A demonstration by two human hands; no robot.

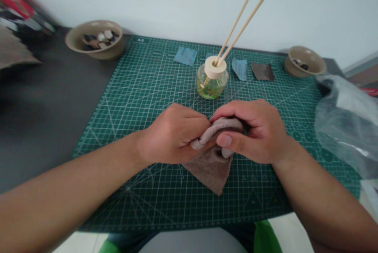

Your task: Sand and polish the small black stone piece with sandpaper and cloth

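A brownish-grey cloth (211,166) is bunched between my two hands above the cutting mat, with one corner hanging down toward me. My left hand (174,134) is closed in a fist around the cloth's left part. On the other side, my right hand (256,131) pinches a folded roll of it, thumb in front and fingers behind. Whether anything is wrapped inside the folds I cannot tell. Just beyond my hands stands a glass reed diffuser bottle (212,83) with a pale wooden collar, two sticks and yellow-green liquid.
The green cutting mat (118,111) covers the dark table (73,99). At the back are a tan bowl (115,48) of small pieces, a smaller bowl (310,64), blue packets (186,56) and a brown packet (262,71). A clear plastic bag (342,119) lies right.
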